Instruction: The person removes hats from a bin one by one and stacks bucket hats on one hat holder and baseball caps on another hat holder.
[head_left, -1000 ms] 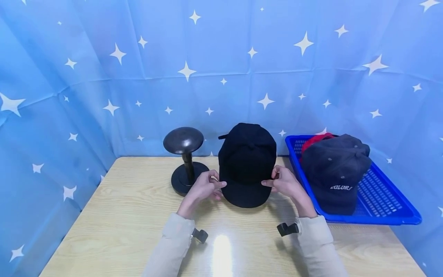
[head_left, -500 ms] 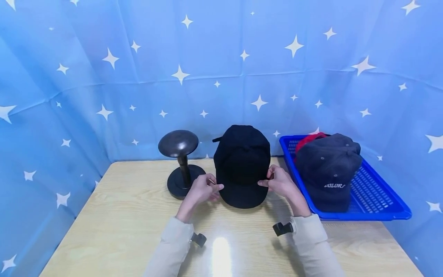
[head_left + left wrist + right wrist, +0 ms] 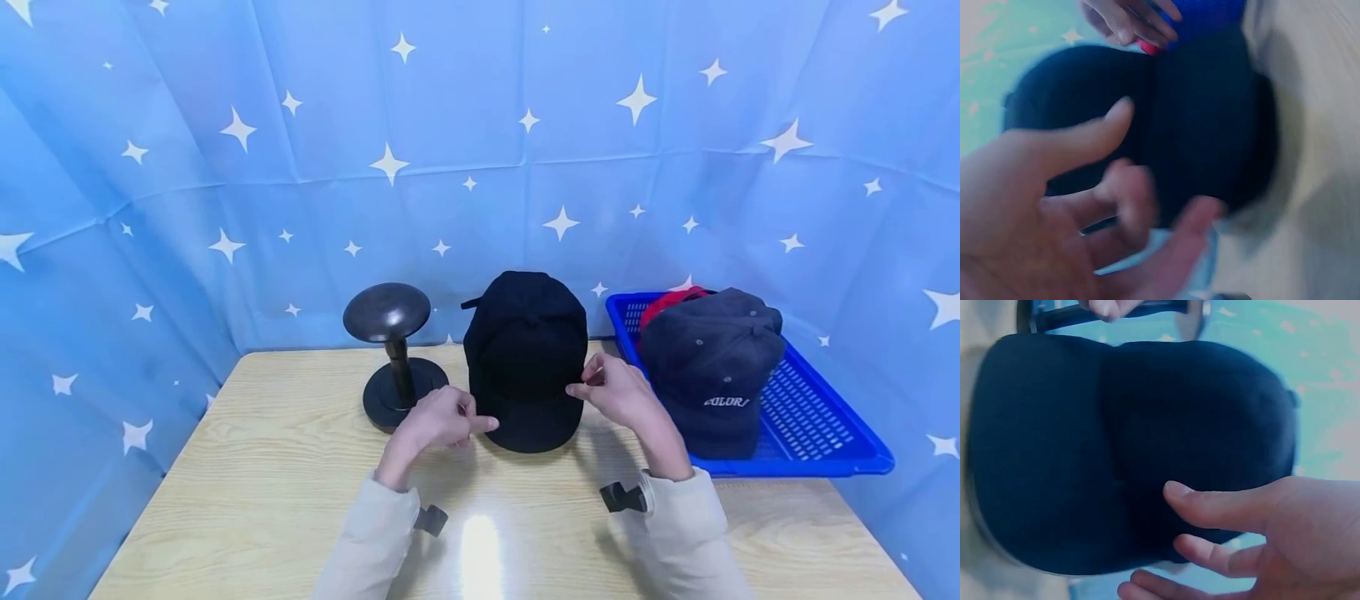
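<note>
A black cap (image 3: 525, 342) stands upright near the back of the table, brim toward me. Whatever holds it up is hidden beneath it. At the brim's left side is my left hand (image 3: 442, 419), its thumb reaching in front of the brim in the head view. In the left wrist view its fingers (image 3: 1132, 194) are loosely bent with nothing between them. My right hand (image 3: 621, 392) is beside the cap's right edge. Its thumb and fingers (image 3: 1210, 555) stand apart and hold nothing in the right wrist view. Whether either hand touches the cap I cannot tell.
Left of the cap stands a dark stand (image 3: 386, 313) with a domed top and round base. On the right a blue basket (image 3: 832, 417) holds a dark lettered cap (image 3: 712, 367) and something red (image 3: 670, 302). A blue star-patterned curtain (image 3: 480, 108) surrounds the wooden table (image 3: 247, 467).
Both hands have let go of the brim's sides. The left hand has shifted toward me, the right hand slightly to the right. The cap keeps its place; the head view has turned slightly.
</note>
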`<action>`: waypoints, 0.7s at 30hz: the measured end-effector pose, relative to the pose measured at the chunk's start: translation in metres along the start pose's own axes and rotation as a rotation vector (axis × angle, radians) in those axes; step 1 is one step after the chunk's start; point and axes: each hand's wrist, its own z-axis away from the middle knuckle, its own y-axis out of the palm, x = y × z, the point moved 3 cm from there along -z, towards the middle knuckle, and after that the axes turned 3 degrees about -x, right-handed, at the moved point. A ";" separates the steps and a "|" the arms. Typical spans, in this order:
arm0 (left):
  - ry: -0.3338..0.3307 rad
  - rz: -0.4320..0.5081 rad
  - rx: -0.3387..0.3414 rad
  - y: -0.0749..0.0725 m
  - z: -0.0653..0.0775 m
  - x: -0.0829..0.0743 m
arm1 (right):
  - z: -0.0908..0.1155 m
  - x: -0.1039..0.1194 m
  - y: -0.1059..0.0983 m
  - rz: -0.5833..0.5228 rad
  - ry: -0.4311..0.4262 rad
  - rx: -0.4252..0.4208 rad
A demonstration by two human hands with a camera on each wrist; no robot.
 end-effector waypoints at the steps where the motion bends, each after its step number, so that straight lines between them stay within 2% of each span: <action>1: 0.022 -0.002 0.049 0.001 0.003 -0.004 | 0.002 0.002 -0.005 0.004 -0.013 -0.019; 3: 0.074 0.033 0.141 0.005 0.009 -0.013 | 0.007 0.005 -0.015 0.013 -0.041 -0.076; 5: 0.160 0.090 0.227 0.012 0.014 -0.023 | 0.011 0.005 -0.026 0.030 -0.066 -0.149; 8: 0.282 0.195 0.343 0.028 0.014 -0.038 | 0.017 0.003 -0.041 0.044 -0.086 -0.285; 10: 0.323 0.264 0.395 0.043 0.013 -0.047 | 0.021 0.000 -0.052 0.039 -0.087 -0.397; 13: 0.328 0.355 0.402 0.068 0.009 -0.062 | 0.028 -0.008 -0.072 0.046 -0.109 -0.634; 15: 0.304 0.430 0.378 0.085 0.006 -0.071 | 0.032 -0.015 -0.084 0.069 -0.107 -0.791; 17: 0.274 0.509 0.344 0.103 0.001 -0.081 | 0.036 -0.026 -0.096 0.094 -0.082 -0.901; 19: 0.236 0.604 0.313 0.120 -0.003 -0.090 | 0.039 -0.041 -0.105 0.100 -0.015 -0.910; 21: 0.198 0.711 0.298 0.137 -0.006 -0.098 | 0.040 -0.057 -0.111 0.081 0.078 -0.830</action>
